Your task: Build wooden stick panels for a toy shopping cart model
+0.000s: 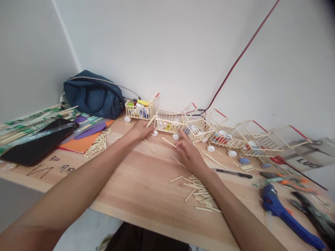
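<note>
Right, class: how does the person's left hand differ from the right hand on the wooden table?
The left hand is curled around a thin pale wooden stick; the right hand lies open, holding nothing. The left hand sits beside a white cap wheel; the right hand lies just beyond a scattered heap of short sticks. Both rest on the light wooden table.

Left forearm [78, 190] and right forearm [237, 214] extended forward, converging. Left hand [142, 129]: knuckles up, fingers curled closed. Right hand [190, 154]: palm down, fingers loosely spread, index finger pointing ahead.
</note>
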Motion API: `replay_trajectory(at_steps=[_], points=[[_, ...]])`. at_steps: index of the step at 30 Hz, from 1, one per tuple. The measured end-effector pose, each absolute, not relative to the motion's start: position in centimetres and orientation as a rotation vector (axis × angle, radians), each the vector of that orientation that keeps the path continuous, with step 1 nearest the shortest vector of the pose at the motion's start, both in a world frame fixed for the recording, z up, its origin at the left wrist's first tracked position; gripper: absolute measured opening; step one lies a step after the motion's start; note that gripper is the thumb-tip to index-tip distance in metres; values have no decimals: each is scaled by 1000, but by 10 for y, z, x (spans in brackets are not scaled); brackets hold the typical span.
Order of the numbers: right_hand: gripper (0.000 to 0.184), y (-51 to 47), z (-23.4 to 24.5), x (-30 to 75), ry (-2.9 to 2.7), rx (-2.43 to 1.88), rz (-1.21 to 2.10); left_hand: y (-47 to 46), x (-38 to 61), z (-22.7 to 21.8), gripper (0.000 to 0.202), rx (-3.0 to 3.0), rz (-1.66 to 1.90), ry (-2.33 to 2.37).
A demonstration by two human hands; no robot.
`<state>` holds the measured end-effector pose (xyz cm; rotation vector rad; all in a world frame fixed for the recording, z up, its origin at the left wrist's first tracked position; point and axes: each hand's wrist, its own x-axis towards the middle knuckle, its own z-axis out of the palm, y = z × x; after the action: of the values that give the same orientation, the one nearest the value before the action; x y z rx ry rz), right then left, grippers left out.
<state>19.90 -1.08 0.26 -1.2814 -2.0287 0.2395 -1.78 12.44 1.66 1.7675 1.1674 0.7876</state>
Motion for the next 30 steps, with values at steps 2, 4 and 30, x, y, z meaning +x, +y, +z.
replay_trajectory(at_steps=[2,4,30], points=[[12,-17,7,197,-2034,-1289,254,118,-20,23,27,1699,749,1120],[12,-25,12,195,-2045,-1290,265,112,-21,31,24,1637,697,1065],[21,-75,9,295,-1927,-1480,217,47,99,9,24,1896,604,933]])
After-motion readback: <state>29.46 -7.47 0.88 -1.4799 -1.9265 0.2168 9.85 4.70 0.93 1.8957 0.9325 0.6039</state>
